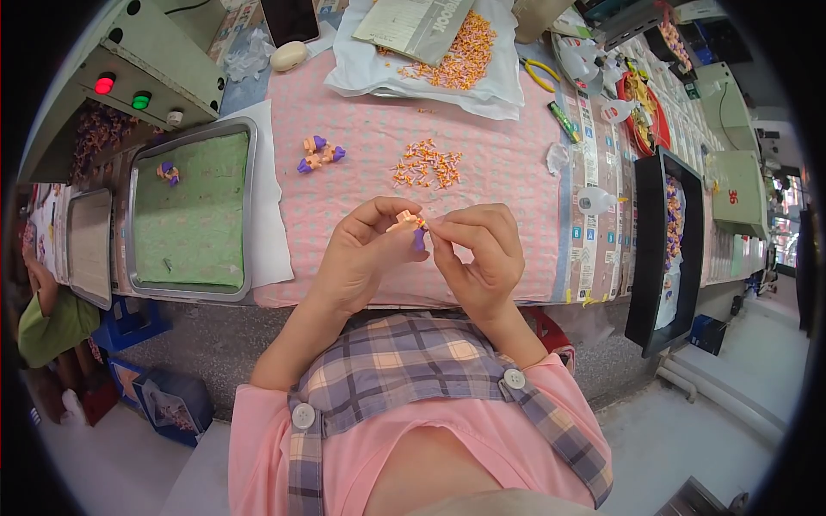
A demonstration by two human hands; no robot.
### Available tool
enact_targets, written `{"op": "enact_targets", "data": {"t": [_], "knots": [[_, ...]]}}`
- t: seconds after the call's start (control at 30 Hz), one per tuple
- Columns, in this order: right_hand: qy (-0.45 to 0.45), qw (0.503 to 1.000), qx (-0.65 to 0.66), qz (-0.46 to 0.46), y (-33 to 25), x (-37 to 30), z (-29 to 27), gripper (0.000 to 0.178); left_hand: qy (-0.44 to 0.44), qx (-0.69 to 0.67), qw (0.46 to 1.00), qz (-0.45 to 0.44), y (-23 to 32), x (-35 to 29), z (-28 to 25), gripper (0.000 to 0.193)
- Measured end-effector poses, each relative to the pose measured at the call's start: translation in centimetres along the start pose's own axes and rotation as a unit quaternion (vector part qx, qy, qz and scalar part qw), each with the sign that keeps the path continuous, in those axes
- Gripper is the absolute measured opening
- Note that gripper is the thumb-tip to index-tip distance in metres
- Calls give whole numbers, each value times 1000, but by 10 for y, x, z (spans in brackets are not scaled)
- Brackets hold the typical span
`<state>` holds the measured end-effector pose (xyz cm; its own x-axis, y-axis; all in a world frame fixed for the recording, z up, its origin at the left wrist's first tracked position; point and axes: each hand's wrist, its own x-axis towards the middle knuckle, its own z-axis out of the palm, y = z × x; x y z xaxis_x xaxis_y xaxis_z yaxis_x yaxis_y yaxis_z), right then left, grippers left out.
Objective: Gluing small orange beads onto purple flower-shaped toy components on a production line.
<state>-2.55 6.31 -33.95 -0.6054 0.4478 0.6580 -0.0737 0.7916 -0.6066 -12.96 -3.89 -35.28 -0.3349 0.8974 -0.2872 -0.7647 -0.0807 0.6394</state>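
left fingers: the left hand (pixel 361 249) curls nearly closed, thumb and forefinger pinched on the orange body of a small toy figure (pixel 408 225).
right fingers: the right hand (pixel 482 254) is bent in tight, fingertips meeting at the figure's purple end; whether they grip it or only press on it, i cannot tell.
figure: sits between the two sets of fingertips, held above the near edge of the pink checked cloth (pixel 499 172).
loose pile: small orange and white pieces (pixel 428 163) lie on the cloth just beyond the hands.
finished figures: a few orange and purple ones (pixel 319 154) lie to the left of that pile.
metal tray: a tray (pixel 249 206) with a green lining is further left, one figure (pixel 169 172) in it.
far pile: more orange pieces (pixel 465 53) lie on a white cloth at the table's far side.
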Motion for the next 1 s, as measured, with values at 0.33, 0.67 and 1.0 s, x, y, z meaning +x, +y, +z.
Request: {"op": "enact_targets", "data": {"t": [0.33, 0.67, 1.0], "knots": [[9, 999, -30, -42, 1, -1, 0, 22, -4, -6, 1000, 12, -1, -1, 2, 22], [-8, 1000, -11, -24, -3, 2, -5, 21, -18, 61, 993, 96, 0, -1, 3, 24], [-22, 999, 28, 33, -8, -1, -7, 21, -56, 99, 983, 143, -4, -4, 3, 29]]}}
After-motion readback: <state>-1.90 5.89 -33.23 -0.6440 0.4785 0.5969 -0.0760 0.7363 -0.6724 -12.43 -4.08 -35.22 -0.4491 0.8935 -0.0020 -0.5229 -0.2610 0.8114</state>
